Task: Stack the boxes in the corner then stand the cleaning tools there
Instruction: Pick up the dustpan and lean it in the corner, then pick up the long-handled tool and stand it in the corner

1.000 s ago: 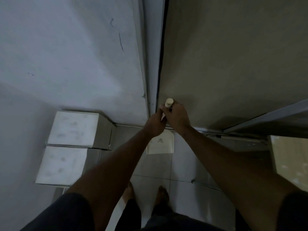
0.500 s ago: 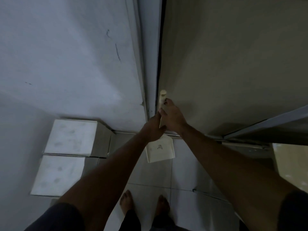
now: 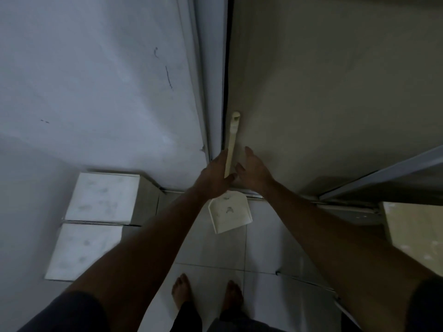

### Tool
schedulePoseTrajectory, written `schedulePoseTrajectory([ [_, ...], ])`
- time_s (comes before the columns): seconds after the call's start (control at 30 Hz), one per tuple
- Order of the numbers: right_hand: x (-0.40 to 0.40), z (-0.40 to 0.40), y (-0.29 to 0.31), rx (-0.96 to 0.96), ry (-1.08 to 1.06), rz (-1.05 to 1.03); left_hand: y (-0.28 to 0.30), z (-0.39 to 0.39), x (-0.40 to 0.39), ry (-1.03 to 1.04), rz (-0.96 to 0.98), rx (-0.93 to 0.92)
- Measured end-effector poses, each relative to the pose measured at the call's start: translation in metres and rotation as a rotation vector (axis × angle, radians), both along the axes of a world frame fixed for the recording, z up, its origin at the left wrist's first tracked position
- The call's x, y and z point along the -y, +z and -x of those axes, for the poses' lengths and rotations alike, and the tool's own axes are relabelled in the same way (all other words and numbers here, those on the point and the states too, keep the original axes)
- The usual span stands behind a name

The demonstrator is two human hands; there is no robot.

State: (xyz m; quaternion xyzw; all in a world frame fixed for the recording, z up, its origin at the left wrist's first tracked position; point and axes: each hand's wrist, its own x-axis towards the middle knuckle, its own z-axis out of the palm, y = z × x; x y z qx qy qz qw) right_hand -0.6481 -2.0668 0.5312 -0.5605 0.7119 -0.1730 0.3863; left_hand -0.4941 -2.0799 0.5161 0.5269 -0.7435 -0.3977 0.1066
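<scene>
A cream long-handled dustpan (image 3: 230,218) stands on the tiled floor, its handle (image 3: 233,135) leaning upright against the seam between the white wall and the grey door. My left hand (image 3: 213,174) is open beside the handle's lower part, thumb touching it. My right hand (image 3: 253,171) is open on the other side, fingers spread, just off the handle. Two white boxes (image 3: 103,197) (image 3: 84,250) sit side by side in the corner against the left wall.
The grey door panel (image 3: 335,92) fills the upper right, with a metal frame rail (image 3: 383,173) slanting below it. A pale beige surface (image 3: 419,233) shows at the right edge. My bare feet (image 3: 183,292) stand on the floor tiles (image 3: 215,250).
Both hands were shut around the top of the dustpan handle. They have opened and dropped lower, so the handle's upper half now shows, resting against the door seam.
</scene>
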Motion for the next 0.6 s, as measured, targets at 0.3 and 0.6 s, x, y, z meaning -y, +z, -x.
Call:
schedulePoseTrajectory([
  [0.3, -0.042, 0.006, 0.035, -0.39, 0.219, 0.089, 0.044, -0.022, -0.024, -0.196, 0.249, 0.247],
  [0.6, -0.126, -0.025, 0.097, -0.595, 0.201, 0.109, 0.1, -0.082, -0.078, -0.286, 0.416, 0.245],
])
